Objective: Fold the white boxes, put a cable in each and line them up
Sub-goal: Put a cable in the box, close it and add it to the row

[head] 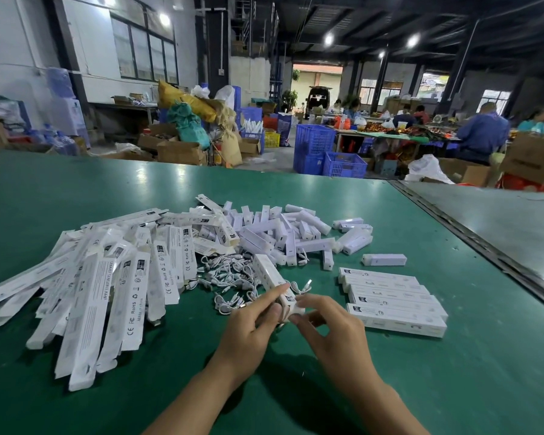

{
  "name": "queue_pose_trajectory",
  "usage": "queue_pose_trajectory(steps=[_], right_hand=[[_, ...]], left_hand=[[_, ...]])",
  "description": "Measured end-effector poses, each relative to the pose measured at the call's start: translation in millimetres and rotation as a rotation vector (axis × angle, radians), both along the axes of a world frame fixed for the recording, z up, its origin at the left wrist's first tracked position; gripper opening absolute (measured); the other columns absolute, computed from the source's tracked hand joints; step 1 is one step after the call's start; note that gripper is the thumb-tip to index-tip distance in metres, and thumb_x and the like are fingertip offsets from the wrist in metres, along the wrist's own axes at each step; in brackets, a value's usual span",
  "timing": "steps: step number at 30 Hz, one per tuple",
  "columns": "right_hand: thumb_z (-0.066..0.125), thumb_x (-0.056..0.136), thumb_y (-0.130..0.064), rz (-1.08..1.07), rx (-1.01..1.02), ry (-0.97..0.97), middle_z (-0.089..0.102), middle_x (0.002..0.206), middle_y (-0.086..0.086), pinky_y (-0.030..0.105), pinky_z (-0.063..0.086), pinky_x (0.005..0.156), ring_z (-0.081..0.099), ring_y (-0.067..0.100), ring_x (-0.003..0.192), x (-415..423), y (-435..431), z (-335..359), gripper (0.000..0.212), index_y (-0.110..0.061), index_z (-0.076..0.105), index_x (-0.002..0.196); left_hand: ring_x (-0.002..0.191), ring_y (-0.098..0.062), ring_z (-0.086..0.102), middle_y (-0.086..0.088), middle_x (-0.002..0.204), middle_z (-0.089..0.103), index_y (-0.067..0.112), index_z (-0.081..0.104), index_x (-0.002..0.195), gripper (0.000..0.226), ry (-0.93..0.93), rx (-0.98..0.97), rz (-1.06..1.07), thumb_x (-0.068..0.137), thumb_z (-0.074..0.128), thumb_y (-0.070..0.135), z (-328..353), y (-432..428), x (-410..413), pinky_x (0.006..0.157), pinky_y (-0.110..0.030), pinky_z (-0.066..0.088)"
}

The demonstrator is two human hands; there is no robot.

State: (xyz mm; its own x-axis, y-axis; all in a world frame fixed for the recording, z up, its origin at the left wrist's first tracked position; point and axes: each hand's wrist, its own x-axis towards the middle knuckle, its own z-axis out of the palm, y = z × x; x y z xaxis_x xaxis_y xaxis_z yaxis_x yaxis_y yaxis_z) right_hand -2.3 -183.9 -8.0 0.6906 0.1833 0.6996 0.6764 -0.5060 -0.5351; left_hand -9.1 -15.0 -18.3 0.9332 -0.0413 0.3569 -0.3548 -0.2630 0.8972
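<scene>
Near end of white box [269, 275] hidden under curled fingers [275, 293] of left hand [252, 324] and right hand [330, 328], both pinching it; flap state unreadable. Thin white cable [303, 288] looped just beyond fingers. Long matte cardboard boxes [390, 304] rowed right of fingers on desk [453, 372].

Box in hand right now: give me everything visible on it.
The held box is a long, narrow white carton, cardboard by its look, folded into shape, with a dark label near its near end. It points away and left over the cable pile. The left hand and right hand both pinch its near end; the flap there is hidden.
</scene>
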Motion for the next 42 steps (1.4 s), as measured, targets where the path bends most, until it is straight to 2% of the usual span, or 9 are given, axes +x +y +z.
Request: queue_pose_trajectory(steps=[6, 10, 15, 21, 26, 30, 35, 39, 42], right_hand=[[0.076, 0.081, -0.002, 0.046, 0.001, -0.048, 0.07, 0.108, -0.006, 0.015, 0.054, 0.071, 0.066, -0.004, 0.08, 5, -2, -6, 0.015, -0.012, 0.074, 0.093], [0.074, 0.084, -0.007, 0.045, -0.008, -0.052, 0.07, 0.108, -0.008, 0.021, 0.056, 0.073, 0.066, -0.004, 0.087, 6, -2, -6, 0.011, -0.014, 0.075, 0.093], [0.07, 0.085, -0.015, 0.048, -0.011, -0.076, 0.07, 0.102, -0.007, 0.026, 0.057, 0.074, 0.067, 0.001, 0.087, 4, -3, -2, 0.009, -0.013, 0.076, 0.091], [0.073, 0.083, -0.012, 0.051, -0.04, -0.094, 0.07, 0.097, -0.005, 0.022, 0.055, 0.074, 0.066, 0.003, 0.084, 4, -5, 0, 0.005, -0.011, 0.074, 0.087], [0.08, 0.077, -0.013, 0.009, 0.131, 0.136, 0.068, 0.075, -0.014, 0.013, 0.05, 0.068, 0.066, 0.003, 0.073, -1, -1, -1, 0.027, -0.032, 0.064, 0.087], [0.08, 0.078, -0.014, 0.045, 0.196, 0.231, 0.07, 0.084, -0.016, 0.017, 0.053, 0.071, 0.067, 0.005, 0.077, -1, -2, 1, 0.027, -0.028, 0.063, 0.092], [0.081, 0.075, -0.006, 0.099, 0.329, 0.36, 0.071, 0.082, -0.003, 0.027, 0.056, 0.074, 0.068, 0.011, 0.076, 0, -1, 2, 0.028, -0.025, 0.065, 0.087], [0.078, 0.072, -0.03, 0.1, 0.415, 0.443, 0.069, 0.08, 0.002, 0.03, 0.058, 0.072, 0.067, 0.021, 0.076, 1, 1, 1, 0.018, -0.027, 0.067, 0.085], [0.063, 0.076, -0.048, 0.166, 0.576, 0.703, 0.064, 0.081, 0.007, 0.03, 0.056, 0.064, 0.067, 0.024, 0.07, 0, 9, 1, 0.041, -0.012, 0.063, 0.096]], left_hand=[[0.119, 0.009, 0.056, 0.03, 0.124, 0.063, 0.05, 0.057, 0.125, 0.041, -0.02, 0.028, 0.044, 0.101, 0.054, 0.017, -4, 1, 4, 0.097, -0.012, 0.044], [0.115, 0.009, 0.058, 0.022, 0.125, 0.065, 0.056, 0.058, 0.122, 0.046, -0.023, 0.029, 0.046, 0.101, 0.055, 0.015, -3, 1, 4, 0.091, -0.008, 0.044], [0.097, 0.007, 0.063, 0.036, 0.112, 0.065, 0.078, 0.052, 0.108, 0.061, -0.017, 0.082, 0.043, 0.1, 0.057, 0.017, 3, 2, 1, 0.085, -0.009, 0.044], [0.101, 0.01, 0.061, 0.032, 0.106, 0.067, 0.065, 0.057, 0.112, 0.049, -0.025, 0.115, 0.013, 0.099, 0.059, 0.018, 2, 3, 0, 0.086, -0.006, 0.042], [0.093, -0.004, 0.053, 0.009, 0.096, 0.062, 0.064, 0.058, 0.113, 0.041, 0.013, 0.099, -0.036, 0.1, 0.058, 0.026, -1, 6, 2, 0.083, -0.022, 0.044], [0.085, -0.009, 0.062, 0.004, 0.095, 0.074, 0.052, 0.062, 0.119, 0.031, 0.032, 0.056, -0.076, 0.089, 0.065, 0.05, 2, 5, 0, 0.08, -0.028, 0.05], [0.099, -0.002, 0.069, 0.019, 0.105, 0.075, 0.041, 0.068, 0.119, 0.04, 0.035, 0.045, -0.069, 0.082, 0.079, 0.031, 2, 4, -1, 0.09, -0.017, 0.05], [0.098, 0.003, 0.067, 0.022, 0.103, 0.074, 0.057, 0.066, 0.11, 0.033, 0.002, 0.042, -0.053, 0.081, 0.076, 0.043, 5, 3, -1, 0.086, -0.011, 0.046], [0.097, 0.003, 0.067, 0.024, 0.105, 0.073, 0.061, 0.06, 0.115, 0.034, -0.06, 0.069, -0.03, 0.087, 0.07, 0.045, 8, 0, -2, 0.084, -0.008, 0.045]])
